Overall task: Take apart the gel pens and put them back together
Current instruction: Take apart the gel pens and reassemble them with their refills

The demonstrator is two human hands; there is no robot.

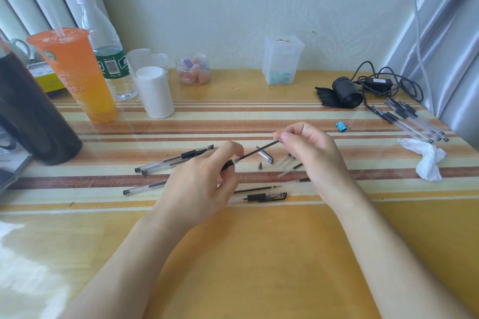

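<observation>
Here a black refill [256, 151] is held in the air above the middle of the desk [259, 254], slanting between the two hands. Its far end is pinched by the thumb and fingertips of the right hand [311, 153]. Its near end enters the black grip of a pen barrel [227, 165], which is clasped in the curled fingers of the left hand [197, 184]. Whether the refill is being drawn out or fed in cannot be told.

Either way, the step is best done with refill and barrel kept in one straight line, so that the thin tube is not bent. The barrel should be held steady and only the refill moved. The small tip cone [260, 166] and the cap [264, 155], lying just beyond the hands, should be kept in sight, since such parts are probably easily rolled on a glossy top.

Other pens are spread over the striped band of the desk: a few at the left [171, 160], one capped pen [259, 197] just before the hands, and a bundle [412, 122] at the far right. Along the pale wall an orange drink [75, 75], a water bottle [103, 44] and a clear box [282, 59] are lined up. A blue binder clip [341, 126] and a crumpled tissue [427, 160] are seen to the right.
</observation>
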